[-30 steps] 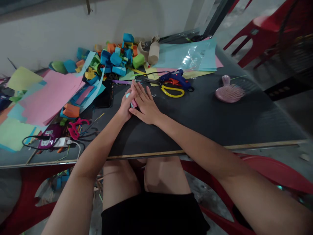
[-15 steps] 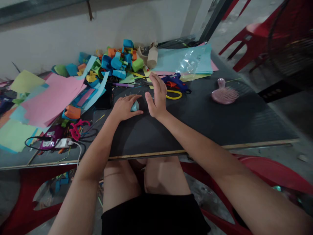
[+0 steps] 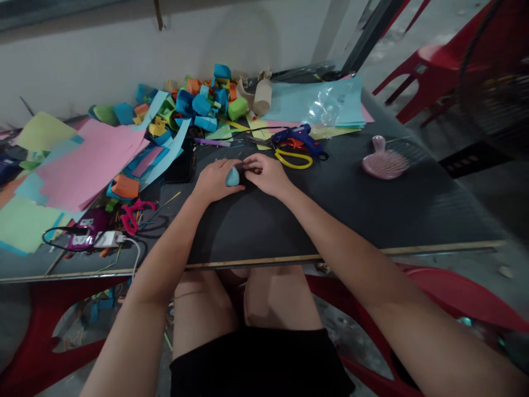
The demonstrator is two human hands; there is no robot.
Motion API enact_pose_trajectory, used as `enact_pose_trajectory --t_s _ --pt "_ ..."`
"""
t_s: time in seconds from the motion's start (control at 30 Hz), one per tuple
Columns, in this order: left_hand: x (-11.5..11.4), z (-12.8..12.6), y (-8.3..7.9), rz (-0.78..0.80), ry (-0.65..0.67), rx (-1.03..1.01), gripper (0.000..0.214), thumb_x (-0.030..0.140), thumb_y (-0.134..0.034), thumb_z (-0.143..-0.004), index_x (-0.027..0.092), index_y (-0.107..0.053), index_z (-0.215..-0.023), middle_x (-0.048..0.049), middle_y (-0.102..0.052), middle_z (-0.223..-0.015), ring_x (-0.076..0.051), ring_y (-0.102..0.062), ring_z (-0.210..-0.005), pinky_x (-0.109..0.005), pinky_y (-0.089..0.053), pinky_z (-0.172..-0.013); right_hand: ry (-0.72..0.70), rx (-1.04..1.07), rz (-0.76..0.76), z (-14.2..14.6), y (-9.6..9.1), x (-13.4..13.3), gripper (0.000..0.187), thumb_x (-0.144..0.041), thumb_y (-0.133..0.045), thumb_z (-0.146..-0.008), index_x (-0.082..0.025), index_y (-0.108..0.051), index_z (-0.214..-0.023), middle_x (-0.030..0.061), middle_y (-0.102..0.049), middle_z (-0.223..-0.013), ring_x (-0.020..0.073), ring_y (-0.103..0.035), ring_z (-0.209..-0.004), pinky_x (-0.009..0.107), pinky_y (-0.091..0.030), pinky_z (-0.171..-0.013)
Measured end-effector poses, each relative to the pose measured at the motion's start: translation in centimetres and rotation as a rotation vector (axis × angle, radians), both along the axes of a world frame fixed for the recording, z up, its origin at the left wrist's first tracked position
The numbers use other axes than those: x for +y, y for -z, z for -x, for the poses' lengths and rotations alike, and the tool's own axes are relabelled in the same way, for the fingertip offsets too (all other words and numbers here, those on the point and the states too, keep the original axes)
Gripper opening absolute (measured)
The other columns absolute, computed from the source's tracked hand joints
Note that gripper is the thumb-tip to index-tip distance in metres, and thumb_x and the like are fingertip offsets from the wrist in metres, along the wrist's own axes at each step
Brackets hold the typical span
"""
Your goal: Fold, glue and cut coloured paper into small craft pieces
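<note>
My left hand [image 3: 215, 181] is curled round a small light blue paper piece [image 3: 232, 176], which looks folded or rolled and rests at the tabletop. Only its right end shows between thumb and fingers. Just to the right, my right hand [image 3: 268, 175] has its fingers bent and drawn in close to the thumb, facing the blue piece. Whatever lies between those fingertips is too dark and small to make out. Beyond the right hand lie yellow-handled scissors [image 3: 294, 160] and a blue glue gun [image 3: 303, 138].
A heap of coloured folded paper pieces [image 3: 202, 105] lies at the wall. Paper sheets [image 3: 91, 160], pink scissors [image 3: 134, 215] and a white charger [image 3: 108, 239] with cables are on the left. A pink hairbrush [image 3: 384, 164] lies right; a fan [image 3: 496, 77] stands beyond the table.
My right hand has come down from an upright, spread pose and its fingers have bent in beside the blue paper piece. My left hand keeps its hold. The view has shifted slightly.
</note>
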State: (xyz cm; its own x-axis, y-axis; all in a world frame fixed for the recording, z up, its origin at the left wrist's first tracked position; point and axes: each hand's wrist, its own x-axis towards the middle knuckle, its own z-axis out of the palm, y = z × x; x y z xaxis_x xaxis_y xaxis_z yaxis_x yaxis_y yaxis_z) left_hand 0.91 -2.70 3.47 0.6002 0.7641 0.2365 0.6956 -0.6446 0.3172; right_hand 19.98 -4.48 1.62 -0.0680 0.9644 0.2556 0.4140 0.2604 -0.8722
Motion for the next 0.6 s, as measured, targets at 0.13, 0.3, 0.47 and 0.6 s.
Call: enact_pose_trajectory --t_s 0.13,0.3,0.47,0.6 --pt "-0.3 -0.4 -0.1 -0.015 -0.043 0.001 0.072 0.048 -0.076 -0.076 0.019 -0.050 -0.136 -0.0154 -0.062 -0.132 -0.034 -0.059 -0.122 -0.047 -0.045 -0.104 -0.059 0.003 0.035 0.4 0.1 -0.1 0.042 -0.013 -0.063 -0.071 -0.016 -0.064 -0.114 0.0080 -0.078 -0.091 0.0233 -0.074 -0.084 0.044 -0.058 -0.085" --pt "0.0 -0.5 0.2 0.013 -0.033 -0.006 0.072 0.048 -0.074 -0.076 0.020 -0.047 -0.138 -0.0146 -0.060 -0.136 -0.033 -0.057 -0.125 -0.045 -0.044 -0.105 -0.074 0.057 0.067 0.7 1.2 0.6 0.046 -0.016 -0.058 -0.073 -0.017 -0.062 -0.119 0.0056 -0.077 -0.084 0.0219 -0.073 -0.077 0.040 -0.060 -0.077" --pt "-0.3 -0.9 -0.5 0.029 0.016 0.081 0.062 0.044 -0.073 -0.076 0.020 -0.053 -0.130 -0.0138 -0.062 -0.132 -0.033 -0.058 -0.122 -0.045 -0.044 -0.103 0.074 0.189 0.130 0.9 1.7 1.1 0.035 -0.018 -0.053 -0.074 -0.019 -0.065 -0.106 0.0030 -0.074 -0.080 0.0157 -0.064 -0.054 0.033 -0.058 -0.056" --pt "-0.9 -1.3 -1.2 -0.025 -0.039 0.180 0.052 0.044 -0.069 -0.080 0.015 -0.058 -0.122 -0.0169 -0.065 -0.123 -0.035 -0.058 -0.119 -0.047 -0.044 -0.101 0.026 0.101 0.130 0.7 1.2 0.9 0.032 -0.018 -0.054 -0.075 -0.018 -0.067 -0.104 0.0032 -0.074 -0.078 0.0150 -0.063 -0.054 0.036 -0.060 -0.064"
